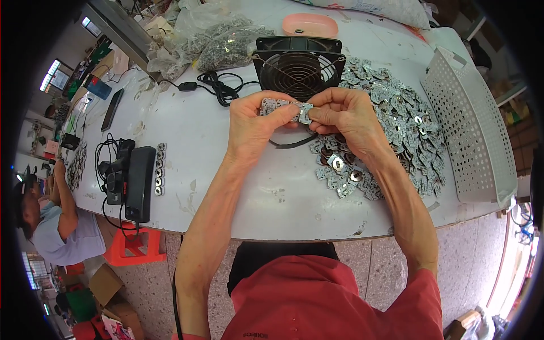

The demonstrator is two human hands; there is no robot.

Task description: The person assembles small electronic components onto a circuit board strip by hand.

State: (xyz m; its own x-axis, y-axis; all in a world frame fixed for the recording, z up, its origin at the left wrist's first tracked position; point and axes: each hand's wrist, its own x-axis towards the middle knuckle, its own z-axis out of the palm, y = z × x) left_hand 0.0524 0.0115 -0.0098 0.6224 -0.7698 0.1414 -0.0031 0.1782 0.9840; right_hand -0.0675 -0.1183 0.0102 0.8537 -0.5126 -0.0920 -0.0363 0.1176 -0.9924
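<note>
Two bare hands meet above the middle of the white worktop [238,187], just in front of a small black fan [298,67] with a wire grille. The left hand [253,127] has its fingers [272,100] curled around a short stack of small stamped metal plates [279,107], holding it level between thumb and fingertips. The right hand [344,116] pinches a single metal plate [306,115] between thumb and forefinger and holds it against the right end of that stack, so both hands touch the same row of parts. Beneath and to the right of the right hand lies a wide loose heap of the same silvery plates [396,122], spreading from beside the fan toward a white perforated plastic basket [470,130] that lies along the worktop's right edge. A black cable [218,86] with an inline switch coils left of the fan, and clear bags of metal parts [224,39] sit behind it beside a pink oval dish [310,25]. Near the left edge rest a black power adapter [139,182] with tangled leads and a short column of plates [159,169] laid out just beside it. Farther left, another person in a light blue shirt [62,226] is bent over the same worktop. A red stool [133,246] stands on the floor below
</note>
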